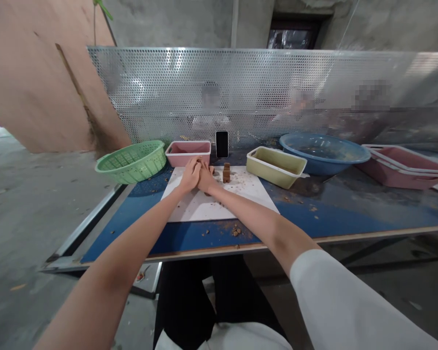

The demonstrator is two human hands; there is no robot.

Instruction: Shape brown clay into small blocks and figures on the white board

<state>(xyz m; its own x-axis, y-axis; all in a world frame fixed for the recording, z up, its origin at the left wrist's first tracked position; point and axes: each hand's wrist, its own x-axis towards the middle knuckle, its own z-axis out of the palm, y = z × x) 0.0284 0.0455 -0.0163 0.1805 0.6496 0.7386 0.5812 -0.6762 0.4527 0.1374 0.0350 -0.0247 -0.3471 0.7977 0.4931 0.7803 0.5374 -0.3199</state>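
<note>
My left hand and my right hand are pressed together over the white board, fingers bent and touching. Whatever lies between them is mostly hidden; a bit of brown, clay-like material peeks out beside the right fingers. Just right of my hands stands a small brown block-shaped piece, upright and notched, touched by neither hand. Brown crumbs are scattered over the board. More brown bits lie on the blue tabletop near its front edge.
Behind my hands are a pink basket and an upright phone. A green colander stands left. Rightward are a yellow-green basket, a blue basin and stacked pink baskets. A perforated metal panel closes the back.
</note>
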